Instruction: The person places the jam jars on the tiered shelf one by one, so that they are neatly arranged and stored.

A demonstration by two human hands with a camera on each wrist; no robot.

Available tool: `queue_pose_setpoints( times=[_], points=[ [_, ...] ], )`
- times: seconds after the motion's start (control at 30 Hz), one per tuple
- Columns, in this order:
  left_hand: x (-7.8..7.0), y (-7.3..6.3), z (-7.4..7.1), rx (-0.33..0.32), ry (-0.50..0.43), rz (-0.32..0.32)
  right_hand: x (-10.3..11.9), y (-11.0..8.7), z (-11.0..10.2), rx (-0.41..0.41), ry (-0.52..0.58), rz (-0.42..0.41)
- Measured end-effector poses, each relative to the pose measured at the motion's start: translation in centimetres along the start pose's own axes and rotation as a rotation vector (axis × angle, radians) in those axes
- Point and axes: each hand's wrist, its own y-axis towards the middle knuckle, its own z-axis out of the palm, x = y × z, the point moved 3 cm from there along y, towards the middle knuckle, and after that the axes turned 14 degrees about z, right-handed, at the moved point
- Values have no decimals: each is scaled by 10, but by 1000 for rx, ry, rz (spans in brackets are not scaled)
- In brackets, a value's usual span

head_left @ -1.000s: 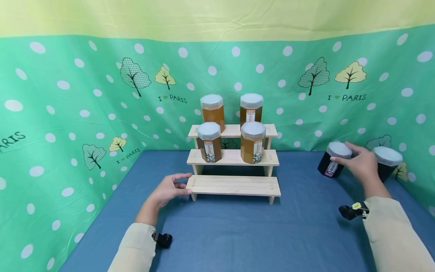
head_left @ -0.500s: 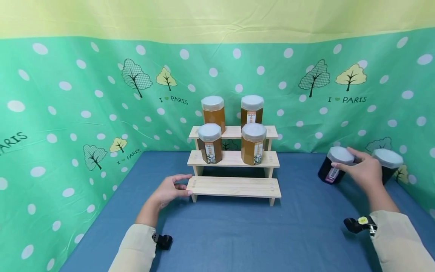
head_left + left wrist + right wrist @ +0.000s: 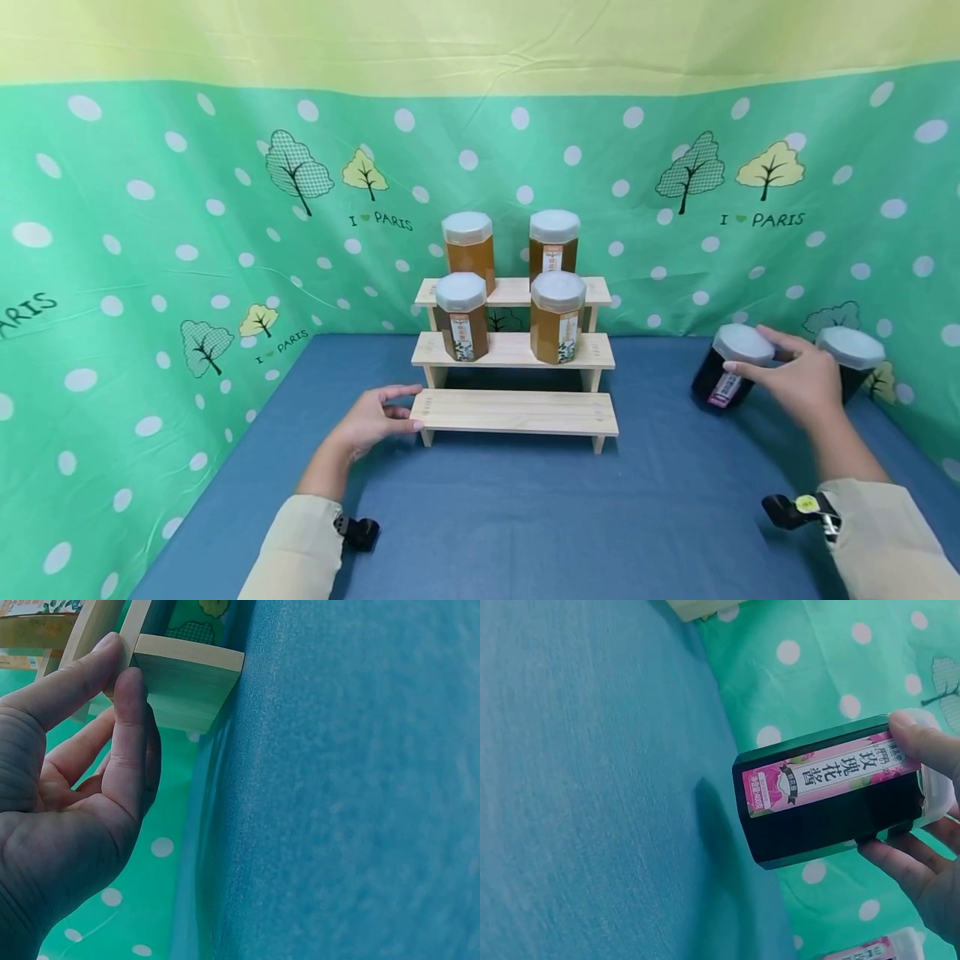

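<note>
My right hand (image 3: 806, 383) grips a dark jar (image 3: 720, 379) near its white lid, thumb on one side and fingers on the other. In the right wrist view this jar (image 3: 829, 799) shows a pink label, and its base is off the blue cloth, with a shadow beside it. My left hand (image 3: 371, 423) pinches the left end of the lowest tier of a three-tier wooden display rack (image 3: 513, 412). Its thumb and fingertips meet the wood in the left wrist view. A second dark jar (image 3: 855, 350) stands behind my right hand, partly hidden.
Amber jars stand on the rack's upper tiers: a plain one (image 3: 470, 250) and a labelled one (image 3: 553, 250) on top, a brown one (image 3: 462, 325) and a golden one (image 3: 557, 325) in the middle. A green dotted curtain (image 3: 225, 275) hangs behind the blue tablecloth (image 3: 495, 517).
My right hand has drawn the dark jar a little toward me and to the left, away from the second dark jar. My left hand keeps its place on the rack.
</note>
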Motion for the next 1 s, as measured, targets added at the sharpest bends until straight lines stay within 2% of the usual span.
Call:
queue_pose_setpoints(
  times=[0.57,1.0],
  points=[
    [2,1,-1,-2,1,-4,20,-33,0,-26,-9,-71],
    [1,0,-1,3,2,1,36,-58,-1,1,21,-105]
  ],
)
